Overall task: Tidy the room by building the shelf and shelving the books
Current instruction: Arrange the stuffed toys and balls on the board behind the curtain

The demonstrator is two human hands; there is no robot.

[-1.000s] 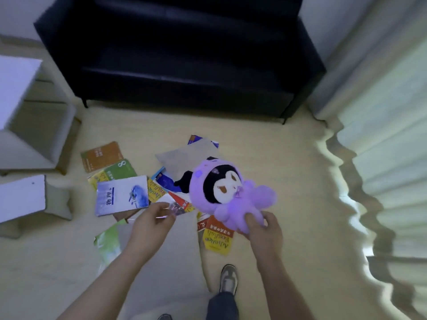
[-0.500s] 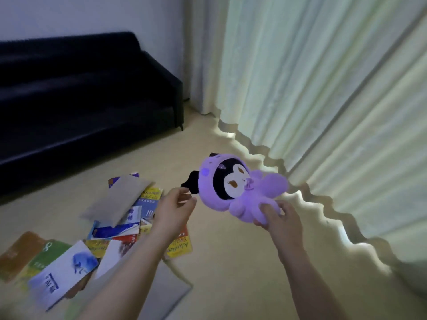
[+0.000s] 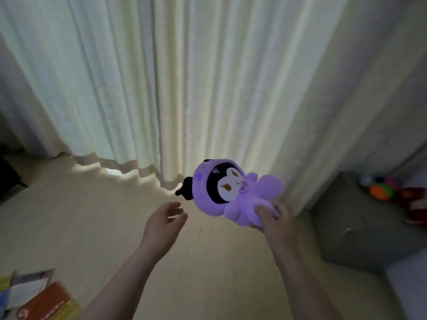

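A purple plush toy (image 3: pixel 231 190) with a black-and-white face is held in the air in front of the curtain. My right hand (image 3: pixel 273 219) grips its lower body from underneath. My left hand (image 3: pixel 165 219) hovers a little to the left of the toy with loosely bent fingers, holding nothing and apart from the toy. Several books (image 3: pixel 34 296) lie on the floor at the bottom left corner, only partly in view. No shelf parts are visible.
A long pale curtain (image 3: pixel 184 77) fills the upper view and reaches the beige floor (image 3: pixel 92 215). A grey box (image 3: pixel 360 227) with colourful toys (image 3: pixel 381 190) stands at the right. A dark piece of furniture (image 3: pixel 9 179) shows at the left edge.
My view has swung right, away from the sofa and most books, toward the curtain and grey box. My right hand carried the plush toy along; my left hand has come off the toy.
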